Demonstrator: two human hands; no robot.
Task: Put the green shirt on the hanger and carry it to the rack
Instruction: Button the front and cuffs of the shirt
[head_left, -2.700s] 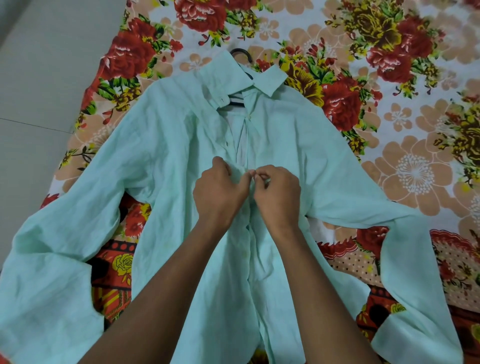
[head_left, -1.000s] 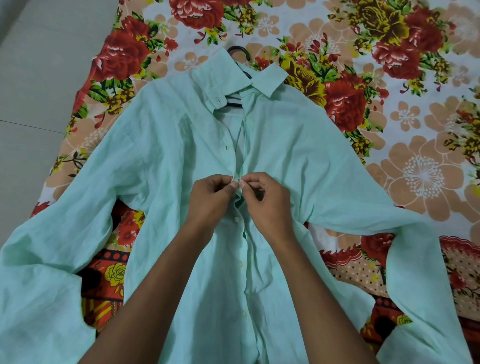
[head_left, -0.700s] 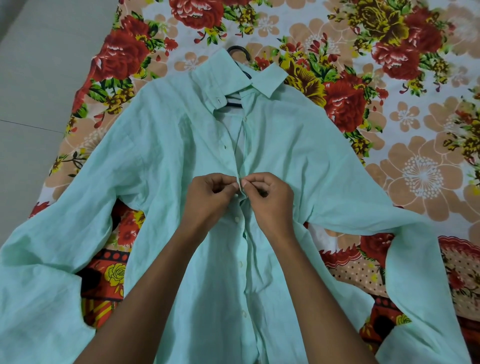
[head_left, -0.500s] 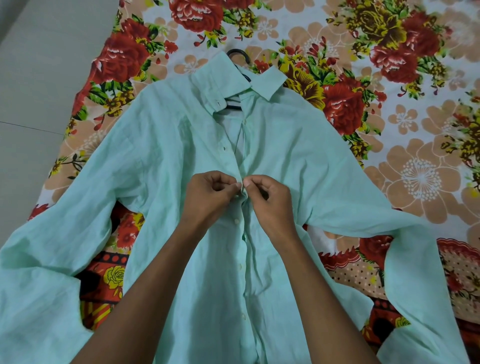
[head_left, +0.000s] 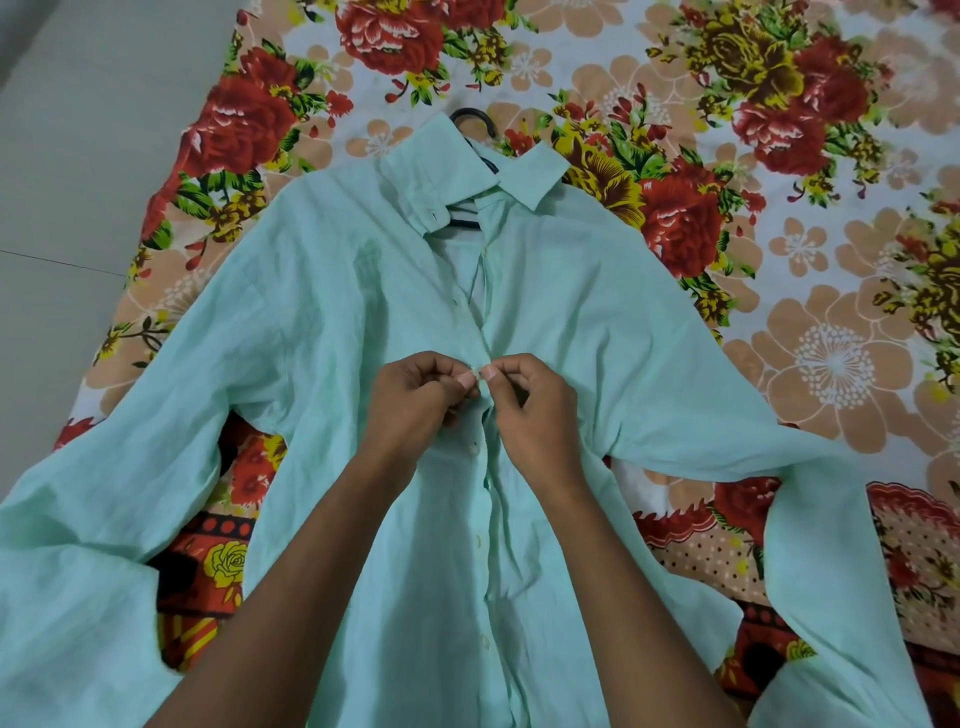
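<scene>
The pale green shirt (head_left: 322, 332) lies front-up on a flowered bedsheet, sleeves spread to both sides. A dark hanger (head_left: 470, 118) sits inside it; only its hook above the collar and a short piece in the open neck show. My left hand (head_left: 415, 400) and my right hand (head_left: 535, 405) meet at the button placket at mid-chest, each pinching one edge of the front between thumb and fingers. The placket is closed below my hands and gapes open above them up to the collar.
The flowered bedsheet (head_left: 831, 260) covers the bed to the right and beyond the shirt. A pale tiled floor (head_left: 78, 156) runs along the bed's left edge. No rack is in view.
My hands stay at the same spot on the placket, fingers working slightly. Against 2.7 s ago, the placket under my hands now lies closed.
</scene>
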